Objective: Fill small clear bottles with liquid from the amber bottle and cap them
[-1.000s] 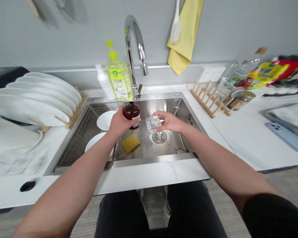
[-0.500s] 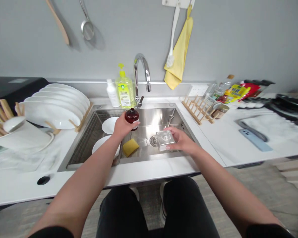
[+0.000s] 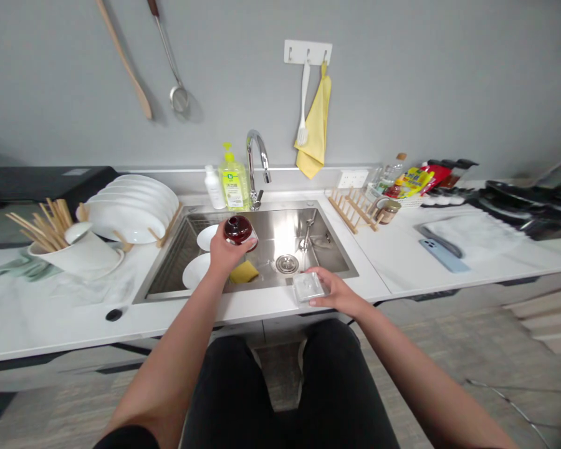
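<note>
My left hand point(image 3: 228, 249) is wrapped round a dark red-brown bottle point(image 3: 238, 229) with an open-looking dark mouth and a pale label, held above the sink point(image 3: 280, 224). In my right hand point(image 3: 333, 290) is a clear square container point(image 3: 308, 287), gripped by its right side over the sink's front edge. I cannot tell whether it rests on the counter. Below the bottle lies a yellow sponge point(image 3: 244, 272) in the sink. Two white dishes, an upper one point(image 3: 206, 237) and a lower one point(image 3: 195, 272), sit left of it, partly hidden by my left arm.
Behind the sink stand a faucet point(image 3: 257, 165), a dish soap bottle point(image 3: 234, 184) and a white bottle point(image 3: 214, 187). Several white plates point(image 3: 131, 212) lean in a rack at left, near a chopstick holder point(image 3: 77, 252). A wooden rack point(image 3: 353, 209) and a phone point(image 3: 444, 255) lie right.
My right hand has brought the clear container back from above the drain to the sink's front edge. The bottle in my left hand looks nearer and tilted more toward me. The view has shifted.
</note>
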Motion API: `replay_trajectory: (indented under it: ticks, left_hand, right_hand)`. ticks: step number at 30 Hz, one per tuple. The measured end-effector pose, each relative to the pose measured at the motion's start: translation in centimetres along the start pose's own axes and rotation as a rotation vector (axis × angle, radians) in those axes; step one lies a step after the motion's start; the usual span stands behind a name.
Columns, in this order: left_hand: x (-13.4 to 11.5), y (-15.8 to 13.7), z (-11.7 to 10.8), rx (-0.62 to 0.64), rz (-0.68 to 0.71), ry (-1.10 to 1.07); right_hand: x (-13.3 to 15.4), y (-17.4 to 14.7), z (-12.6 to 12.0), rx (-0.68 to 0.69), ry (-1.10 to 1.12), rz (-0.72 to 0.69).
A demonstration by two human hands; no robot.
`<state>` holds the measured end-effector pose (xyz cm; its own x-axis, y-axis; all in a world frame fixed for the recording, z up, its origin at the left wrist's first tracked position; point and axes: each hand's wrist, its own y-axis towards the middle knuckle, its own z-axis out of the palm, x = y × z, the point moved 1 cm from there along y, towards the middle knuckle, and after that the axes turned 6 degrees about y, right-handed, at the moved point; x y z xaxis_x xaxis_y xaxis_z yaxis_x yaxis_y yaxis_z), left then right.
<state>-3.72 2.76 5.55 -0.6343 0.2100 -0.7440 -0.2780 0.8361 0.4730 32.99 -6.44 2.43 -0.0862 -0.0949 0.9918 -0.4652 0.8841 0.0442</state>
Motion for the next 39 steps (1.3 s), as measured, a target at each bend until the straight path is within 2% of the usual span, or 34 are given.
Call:
replay_trajectory:
  ticks: [4,8,12,18,23,25,28,30,31,32,36,37,39]
  left_hand:
    - [-1.2,-4.4,-2.6,-0.010,-0.086,-0.094]
    - [-2.6,-8.5,-5.0,-0.004,-0.172,-0.167]
    - [-4.3,-11.7,-7.2,0.011,-0.182,-0.230]
    - [-6.8,-15.2,-10.0,0.109,-0.153,-0.087]
    - [-8.0,-17.7,-10.9,0.173,-0.153,-0.024]
    - [-8.3,-18.7,-11.0,0.195,-0.168,-0.038]
    - [-8.8,-20.3,-11.0,0.227,-0.178,-0.069]
    - [-9.4,-21.6,-10.8,0.248,-0.163,-0.057]
    - [-9.7,-22.3,-10.7,0.262,-0.153,-0.043]
    - [-10.1,-22.9,-10.5,0.279,-0.144,-0.032]
    - [-11.8,-25.6,-9.4,0.373,-0.125,-0.050]
    - [-12.1,-26.3,-8.9,0.393,-0.125,-0.057]
    - [-12.4,-27.4,-8.0,0.408,-0.144,-0.044]
  right_hand:
    - [-0.3,-0.3,0.2,0.051,0.022,-0.011]
    - [-1.3,-0.2,0.3,0.014,-0.029,-0.048]
    - [-2.1,0.1,0.2,-0.034,-0.098,-0.091]
    - [-1.9,0.0,0.4,-0.015,-0.145,-0.109]
    - [-1.8,-0.3,-0.1,-0.050,-0.087,-0.145]
    - [-1.8,-0.8,-0.5,-0.116,-0.008,-0.168]
    - [-1.3,-3.0,-0.4,-0.413,0.026,-0.284]
    - [-0.5,-5.4,1.1,-0.603,-0.041,-0.389]
    - [0.0,-6.7,2.3,-0.638,-0.093,-0.423]
    - [0.6,-8.0,4.0,-0.601,-0.135,-0.431]
    - [2.5,-11.8,11.7,-0.205,-0.111,-0.370]
    - [2.8,-12.2,13.3,-0.153,-0.105,-0.337]
    - [3.1,-12.5,15.6,-0.173,-0.117,-0.244]
